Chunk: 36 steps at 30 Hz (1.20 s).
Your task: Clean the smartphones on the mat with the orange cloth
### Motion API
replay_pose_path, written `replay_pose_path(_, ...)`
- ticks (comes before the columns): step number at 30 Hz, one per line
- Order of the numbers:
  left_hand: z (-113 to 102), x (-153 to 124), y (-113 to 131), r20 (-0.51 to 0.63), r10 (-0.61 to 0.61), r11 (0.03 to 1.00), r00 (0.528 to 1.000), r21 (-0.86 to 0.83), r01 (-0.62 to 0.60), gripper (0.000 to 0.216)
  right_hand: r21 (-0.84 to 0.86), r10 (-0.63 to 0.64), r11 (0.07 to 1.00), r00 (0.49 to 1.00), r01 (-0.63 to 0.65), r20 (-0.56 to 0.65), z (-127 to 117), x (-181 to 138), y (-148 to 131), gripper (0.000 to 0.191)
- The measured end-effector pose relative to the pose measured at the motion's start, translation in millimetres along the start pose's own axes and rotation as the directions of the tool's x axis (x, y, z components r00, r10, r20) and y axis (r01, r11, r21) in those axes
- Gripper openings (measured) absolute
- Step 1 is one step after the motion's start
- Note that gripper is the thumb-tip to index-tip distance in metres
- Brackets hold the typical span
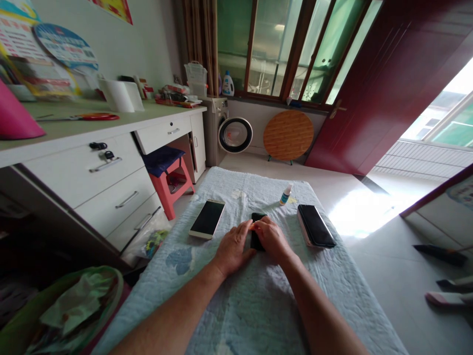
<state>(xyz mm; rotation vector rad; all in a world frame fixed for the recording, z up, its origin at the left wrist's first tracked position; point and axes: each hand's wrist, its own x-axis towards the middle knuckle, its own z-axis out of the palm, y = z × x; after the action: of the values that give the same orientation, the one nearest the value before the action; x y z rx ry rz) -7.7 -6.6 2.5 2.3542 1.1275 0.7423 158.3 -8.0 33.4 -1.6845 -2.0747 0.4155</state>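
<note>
A black phone (257, 240) lies on the light blue quilted cloth, partly covered by my hands. My left hand (232, 249) is at its left side, fingers together along the upper edge and thumb by the lower part, holding it. With bent fingers, my right hand (271, 239) pinches a small orange piece (253, 226) over the upper part of the screen; its kind is too small to make out. A white-framed phone (207, 218) lies to the left. Right of my hands, a dark phone (317, 225) rests on a pinkish flat thing. A small spray bottle (286, 195) stands beyond my right hand.
The quilted cloth (295, 305) covers the surface before me. A white desk (111, 182) with drawers runs along the left, a pink stool (170, 185) beside it. A bin (118, 281) with rubbish is at lower left. Farther back stand an open-doored washing machine (216, 118) and a round wooden tabletop (288, 134).
</note>
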Motion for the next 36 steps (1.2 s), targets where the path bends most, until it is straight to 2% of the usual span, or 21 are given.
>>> replay_pose_path(4,3,0,-3,-0.020,0.029,0.999,0.999,-0.018,-0.029,0.080,-0.004,-0.044,0.999,0.996,0.044,0.072,1,-1,-5,0.026)
replay_pose_path(10,2,1,-2,-0.021,0.018,1.000,1.000,-0.015,-0.018,0.086,-0.104,-0.022,0.994,0.980,0.044,0.197,-3,-5,-9,0.024)
replay_pose_path(17,0,2,0,-0.002,0.009,1.000,1.000,-0.005,-0.009,0.081,-0.119,-0.015,0.992,0.952,0.053,0.304,-5,-11,-11,0.020)
replay_pose_path(21,1,1,-1,-0.003,0.005,1.000,1.000,0.014,-0.004,0.075,-0.157,-0.022,0.985,0.962,0.067,0.272,-6,-8,-14,0.024)
replay_pose_path(28,4,0,-2,-0.021,0.009,1.000,1.000,0.029,-0.008,0.085,-0.211,0.009,0.978,0.997,0.006,0.073,0,3,-11,0.027)
replay_pose_path(36,7,1,-2,-0.048,0.018,0.999,0.999,0.038,-0.016,0.091,-0.114,-0.021,0.993,0.994,0.034,0.110,3,3,-10,0.024)
